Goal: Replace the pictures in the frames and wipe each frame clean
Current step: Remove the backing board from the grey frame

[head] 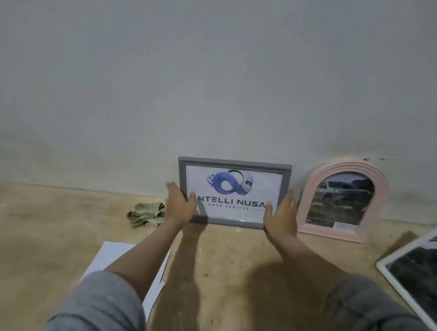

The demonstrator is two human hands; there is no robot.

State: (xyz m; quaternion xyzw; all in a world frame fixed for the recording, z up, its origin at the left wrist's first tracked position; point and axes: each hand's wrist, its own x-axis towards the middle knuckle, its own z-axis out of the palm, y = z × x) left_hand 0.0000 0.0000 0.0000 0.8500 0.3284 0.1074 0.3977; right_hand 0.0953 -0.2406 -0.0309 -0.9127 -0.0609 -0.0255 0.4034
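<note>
Hands (230, 209) flank grey frame (235, 192) on dusty floor (41, 233).

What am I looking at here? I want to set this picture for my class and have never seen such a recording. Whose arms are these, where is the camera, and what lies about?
There is no machine: a person wears one camera on the head, looking forward and down, so the arms are the wearer's own. The left hand and right hand, fingers straight, are at the two sides of a grey frame that leans on the wall and shows a logo print. Neither hand has a curled grip on it. Beside it on the right leans a pink arched frame with a photo. On the floor lie a crumpled cloth, a white sheet and, at the right edge, a white frame.
</note>
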